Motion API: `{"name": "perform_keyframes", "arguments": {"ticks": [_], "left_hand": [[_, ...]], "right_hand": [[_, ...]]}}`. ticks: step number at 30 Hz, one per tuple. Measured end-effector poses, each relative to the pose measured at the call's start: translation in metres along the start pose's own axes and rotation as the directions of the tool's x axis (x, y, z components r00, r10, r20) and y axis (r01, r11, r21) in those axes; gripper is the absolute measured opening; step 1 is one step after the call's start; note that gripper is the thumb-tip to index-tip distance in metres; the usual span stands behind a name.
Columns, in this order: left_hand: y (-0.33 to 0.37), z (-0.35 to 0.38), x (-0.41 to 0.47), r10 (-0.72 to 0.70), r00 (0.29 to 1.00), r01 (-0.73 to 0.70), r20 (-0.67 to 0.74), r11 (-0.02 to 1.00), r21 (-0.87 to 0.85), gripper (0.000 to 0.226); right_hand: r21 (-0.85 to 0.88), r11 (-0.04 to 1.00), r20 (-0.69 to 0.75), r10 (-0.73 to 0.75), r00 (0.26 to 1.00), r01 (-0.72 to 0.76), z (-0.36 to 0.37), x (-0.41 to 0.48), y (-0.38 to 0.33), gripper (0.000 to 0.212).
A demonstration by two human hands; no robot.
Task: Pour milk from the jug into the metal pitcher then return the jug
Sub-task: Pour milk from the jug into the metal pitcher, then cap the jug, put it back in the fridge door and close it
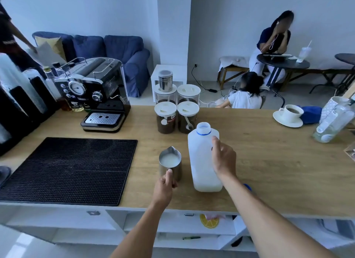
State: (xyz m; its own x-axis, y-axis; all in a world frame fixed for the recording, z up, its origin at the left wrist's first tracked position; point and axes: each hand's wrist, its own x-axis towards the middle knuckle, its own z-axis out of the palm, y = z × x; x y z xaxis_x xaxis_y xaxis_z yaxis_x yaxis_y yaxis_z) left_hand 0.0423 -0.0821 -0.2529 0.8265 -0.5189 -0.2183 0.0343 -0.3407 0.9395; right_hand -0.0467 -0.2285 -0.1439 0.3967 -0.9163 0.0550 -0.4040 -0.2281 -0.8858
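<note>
My left hand (166,182) is closed around the pitcher's (170,162) handle, thumb on top; the pitcher stands upright on the table (269,161), milk inside, spout pointing away from me. Just to its right the jug (203,159) stands upright too, long axis vertical, open mouth up. My right hand (223,158) grips its handle side.

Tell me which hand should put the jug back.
Right. The right hand already grips the jug, standing upright; the left hand is busy holding the pitcher, which has milk in it.
</note>
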Motion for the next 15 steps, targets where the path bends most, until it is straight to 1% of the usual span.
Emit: {"name": "perform_keyframes", "arguments": {"ticks": [3, 5, 6, 7, 8, 10, 11, 12, 13, 15], "left_hand": [[-0.002, 0.001, 0.001, -0.011, 1.0, 0.011, -0.003, 0.999, 0.031, 0.054], [-0.006, 0.003, 0.002, -0.009, 0.999, 0.009, -0.047, 1.0, -0.004, 0.047], [-0.008, 0.004, 0.002, -0.007, 0.994, 0.005, -0.108, 1.0, -0.021, 0.042], [-0.011, 0.006, 0.001, 0.0, 0.981, 0.0, -0.196, 1.0, 0.004, 0.041], [-0.013, 0.007, -0.002, 0.021, 0.955, 0.004, -0.296, 0.997, 0.081, 0.045], [-0.013, 0.012, -0.009, 0.096, 0.893, 0.028, -0.44, 0.964, 0.266, 0.064], [-0.007, 0.015, -0.013, 0.152, 0.869, 0.002, -0.472, 0.951, 0.31, 0.071], [-0.003, 0.016, -0.015, 0.217, 0.851, -0.058, -0.479, 0.944, 0.324, 0.073], [0.005, 0.018, -0.016, 0.296, 0.843, -0.15, -0.449, 0.931, 0.332, 0.07], [0.022, 0.023, -0.015, 0.473, 0.826, -0.375, -0.305, 0.867, 0.33, 0.07]], "right_hand": [[0.042, 0.999, -0.036, -0.001, 0.999, 0.003, -0.003, 0.0, 0.008, 0.055], [0.06, 0.998, -0.049, 0.035, 0.998, -0.032, -0.008, 0.0, 0.017, 0.06], [0.076, 0.996, -0.051, 0.049, 0.997, -0.045, -0.009, 0.0, 0.023, 0.068], [0.088, 0.995, -0.045, 0.052, 0.998, -0.047, -0.011, 0.0, 0.03, 0.075], [0.08, 0.996, -0.032, 0.038, 0.999, -0.035, -0.011, 0.001, 0.036, 0.079], [0.047, 0.999, -0.001, 0.006, 1.0, -0.006, -0.012, 0.002, 0.04, 0.083], [0.059, 0.998, 0.004, 0.009, 1.0, -0.009, -0.013, 0.003, 0.041, 0.083], [0.07, 0.998, 0.008, 0.002, 1.0, -0.002, -0.012, 0.004, 0.04, 0.083], [0.074, 0.997, 0.015, -0.012, 1.0, 0.01, -0.011, 0.004, 0.041, 0.082], [0.085, 0.996, 0.036, -0.023, 0.999, 0.02, -0.013, 0.005, 0.043, 0.078]]}}
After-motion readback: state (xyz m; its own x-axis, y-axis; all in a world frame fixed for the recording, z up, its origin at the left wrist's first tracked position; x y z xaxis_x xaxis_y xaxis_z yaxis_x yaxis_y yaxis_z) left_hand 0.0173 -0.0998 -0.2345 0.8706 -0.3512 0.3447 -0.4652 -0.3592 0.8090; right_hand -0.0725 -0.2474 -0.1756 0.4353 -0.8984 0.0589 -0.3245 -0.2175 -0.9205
